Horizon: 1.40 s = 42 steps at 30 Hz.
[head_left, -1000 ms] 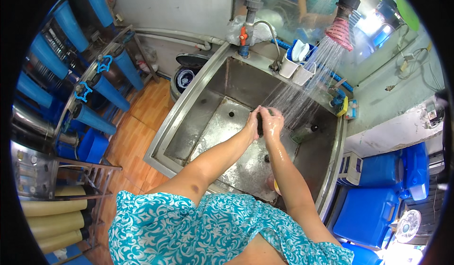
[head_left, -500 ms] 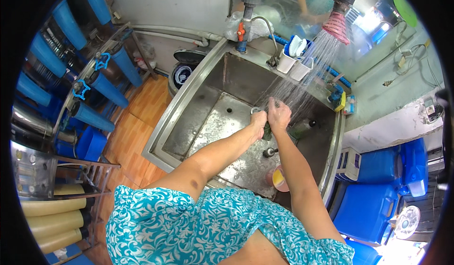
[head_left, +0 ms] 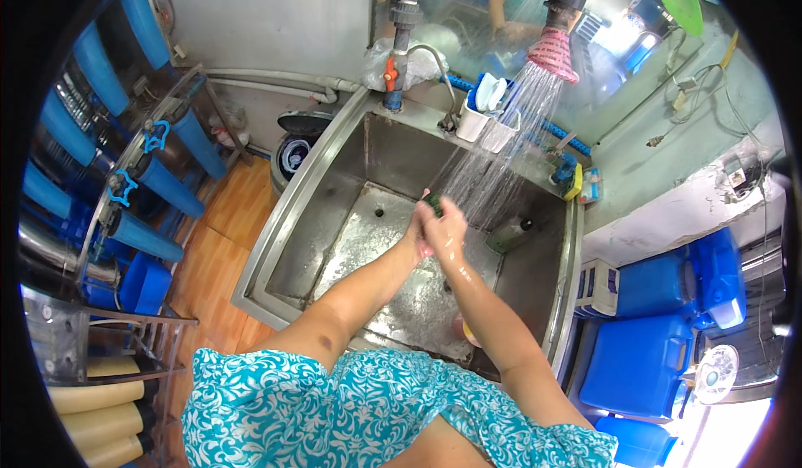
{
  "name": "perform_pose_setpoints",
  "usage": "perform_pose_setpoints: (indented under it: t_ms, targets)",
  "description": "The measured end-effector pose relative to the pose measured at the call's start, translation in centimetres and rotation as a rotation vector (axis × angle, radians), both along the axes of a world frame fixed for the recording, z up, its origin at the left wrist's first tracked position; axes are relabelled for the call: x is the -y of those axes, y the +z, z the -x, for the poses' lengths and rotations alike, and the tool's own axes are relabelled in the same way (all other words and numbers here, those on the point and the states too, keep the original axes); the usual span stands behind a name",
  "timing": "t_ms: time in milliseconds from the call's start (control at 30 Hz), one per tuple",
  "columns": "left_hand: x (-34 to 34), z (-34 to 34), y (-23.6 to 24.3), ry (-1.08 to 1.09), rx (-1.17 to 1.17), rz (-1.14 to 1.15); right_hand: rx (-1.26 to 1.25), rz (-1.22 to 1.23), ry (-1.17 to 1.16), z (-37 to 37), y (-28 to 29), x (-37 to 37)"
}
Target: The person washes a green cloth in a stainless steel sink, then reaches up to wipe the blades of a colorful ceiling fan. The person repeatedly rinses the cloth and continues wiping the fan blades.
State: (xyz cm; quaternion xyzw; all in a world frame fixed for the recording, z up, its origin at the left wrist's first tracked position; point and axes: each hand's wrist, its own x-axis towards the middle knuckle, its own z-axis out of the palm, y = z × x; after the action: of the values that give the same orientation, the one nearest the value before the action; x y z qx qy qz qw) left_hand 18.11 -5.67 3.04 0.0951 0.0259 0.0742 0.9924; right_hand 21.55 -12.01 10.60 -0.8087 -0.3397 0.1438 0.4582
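My left hand (head_left: 416,232) and my right hand (head_left: 447,227) are pressed close together over the steel sink (head_left: 368,288). A small dark green item (head_left: 434,206), looking like a scrubbing pad, shows between them under my right fingers. My right hand lies across the left and hides most of its fingers, so what the left one grips cannot be made out. Wet streaks shine on my right wrist. Water sprays from a pink-wrapped shower head (head_left: 553,55) just beyond and right of my hands.
A green-tinted bottle (head_left: 506,236) lies by the sink's right wall. Behind my right forearm, a pinkish cup (head_left: 464,329) partly shows. White holders (head_left: 474,126) with brushes stand on the back ledge, near an orange-handled valve (head_left: 390,74). Blue jugs (head_left: 639,365) are at right.
Both hands have come together, left of the water stream, with the right now over the left. The silver ring seen by my left hand is out of sight. The whole view has shifted slightly.
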Motion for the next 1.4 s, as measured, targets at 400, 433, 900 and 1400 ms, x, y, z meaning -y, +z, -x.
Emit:
perform_pose_setpoints:
  t_ms: [400, 433, 900, 1400]
  targets:
    - [0.7, -2.5, -0.9, 0.555, -0.654, -0.203, 0.178, 0.173, -0.210, -4.1, -2.2, -1.3]
    - [0.7, -2.4, 0.3, 0.579, -0.711, -0.285, 0.164, 0.097, -0.281, -5.2, -4.0, -1.7]
    - [1.4, -0.3, 4.7, 0.636, -0.590, -0.500, -1.316, -0.512, -0.172, -6.1, -5.0, -0.5]
    - [0.9, -1.6, -0.1, 0.378, -0.488, -0.193, 0.241, 0.049, -0.338, 0.5, 0.1, -1.4]
